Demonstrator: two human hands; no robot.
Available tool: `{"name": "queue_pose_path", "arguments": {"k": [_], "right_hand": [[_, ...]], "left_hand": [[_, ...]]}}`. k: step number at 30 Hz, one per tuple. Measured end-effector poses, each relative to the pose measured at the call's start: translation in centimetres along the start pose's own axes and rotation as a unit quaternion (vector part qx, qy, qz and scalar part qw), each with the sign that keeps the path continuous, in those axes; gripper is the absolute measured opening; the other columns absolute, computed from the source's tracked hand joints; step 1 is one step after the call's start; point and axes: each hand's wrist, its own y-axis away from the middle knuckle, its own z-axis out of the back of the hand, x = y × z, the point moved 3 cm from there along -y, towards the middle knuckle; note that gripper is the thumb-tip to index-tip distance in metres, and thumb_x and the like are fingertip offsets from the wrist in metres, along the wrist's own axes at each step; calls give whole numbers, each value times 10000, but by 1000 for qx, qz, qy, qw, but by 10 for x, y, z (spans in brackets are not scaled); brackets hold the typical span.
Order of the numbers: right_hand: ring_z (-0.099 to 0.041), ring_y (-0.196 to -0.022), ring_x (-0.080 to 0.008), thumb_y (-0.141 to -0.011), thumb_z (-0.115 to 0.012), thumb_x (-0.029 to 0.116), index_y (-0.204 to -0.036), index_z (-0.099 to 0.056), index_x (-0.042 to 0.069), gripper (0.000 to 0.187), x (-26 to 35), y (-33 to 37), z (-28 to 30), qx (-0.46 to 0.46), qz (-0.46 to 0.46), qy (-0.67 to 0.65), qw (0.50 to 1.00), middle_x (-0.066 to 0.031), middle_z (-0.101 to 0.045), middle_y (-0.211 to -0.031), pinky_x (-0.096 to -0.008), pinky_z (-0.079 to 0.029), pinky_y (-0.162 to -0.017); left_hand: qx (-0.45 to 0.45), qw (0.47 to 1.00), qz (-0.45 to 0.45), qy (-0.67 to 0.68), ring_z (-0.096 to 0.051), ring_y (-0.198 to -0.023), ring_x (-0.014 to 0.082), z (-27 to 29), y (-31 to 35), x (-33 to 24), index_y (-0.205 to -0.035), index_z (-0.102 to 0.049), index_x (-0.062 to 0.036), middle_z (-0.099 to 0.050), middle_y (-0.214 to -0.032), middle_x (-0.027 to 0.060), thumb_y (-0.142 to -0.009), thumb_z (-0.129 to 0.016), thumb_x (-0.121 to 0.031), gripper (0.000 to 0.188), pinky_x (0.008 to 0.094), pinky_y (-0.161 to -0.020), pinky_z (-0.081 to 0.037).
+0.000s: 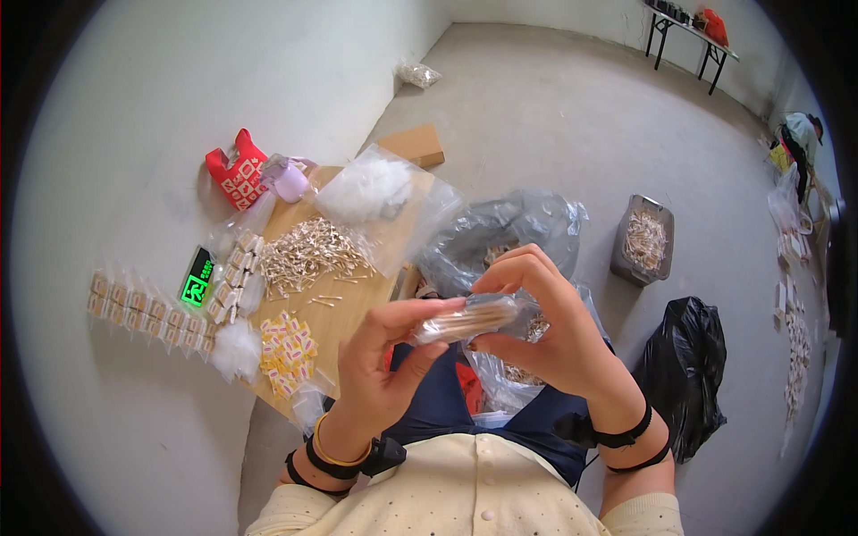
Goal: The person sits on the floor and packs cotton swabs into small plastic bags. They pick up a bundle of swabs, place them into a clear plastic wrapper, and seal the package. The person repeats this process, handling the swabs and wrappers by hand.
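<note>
A small clear plastic packet of cotton swabs [466, 320] is held up in front of my lap, its wooden sticks lying sideways. My left hand [386, 357] pinches the packet's left end between thumb and fingers. At the other end, my right hand [556, 335] grips it, thumb below and fingers above. To the left, a heap of loose cotton swabs [317, 254] covers part of the wooden table [299, 214]. Small yellow and white labels [288, 353] lie in a pile nearer to me. Clear empty bags [371, 186] are stacked toward the table's far side.
Filled swab packets [147, 313] line the table's left edge, beside a green exit sign [197, 279]. A grey plastic bin of swabs [645, 239] and a black bag [684, 375] stand on the right. Large clear bags [509, 223] sit before me. Another person [800, 138] bends at far right.
</note>
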Motion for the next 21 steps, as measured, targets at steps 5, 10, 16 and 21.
{"name": "queue_pose_path", "arguments": {"k": [5, 10, 16, 21], "right_hand": [[-581, -829, -149, -837, -759, 85, -1039, -629, 24, 249, -17, 11, -9, -44, -85, -109, 989, -44, -631, -904, -284, -471, -781], [-574, -756, -125, -904, -694, 84, -986, -634, 1, 131, -26, 10, -37, -110, -85, -164, 977, -55, -611, -870, -253, -471, -721], [-548, -691, -198, -950, -584, 30, -918, -551, 5, 53, -18, -4, -57, -159, 0, 45, 986, -97, -579, -829, -300, -447, -653], [-494, -658, -229, -988, -541, 86, -913, -514, 10, 110, -14, -21, -79, -119, -43, 49, 991, -111, -550, -796, -315, -426, -629]], "left_hand": [[-45, 977, 89, 191, -639, -1081, 201, 7, 1, 14, -1268, -498, 30, -644, -1196, 165, -929, -676, -63, 394, 315, -894, -555], [-57, 954, 139, 258, -637, -1037, 157, 3, 7, 24, -1225, -529, 18, -649, -1107, 103, -902, -716, -68, 384, 294, -909, -536], [-100, 951, 133, 262, -633, -1016, 124, 11, 18, 42, -1172, -555, 10, -643, -1091, 72, -867, -754, -50, 370, 269, -900, -522], [-111, 947, 136, 269, -634, -1014, 120, 26, 29, 49, -1189, -532, 7, -644, -1084, 73, -854, -754, -13, 402, 263, -885, -533]]}}
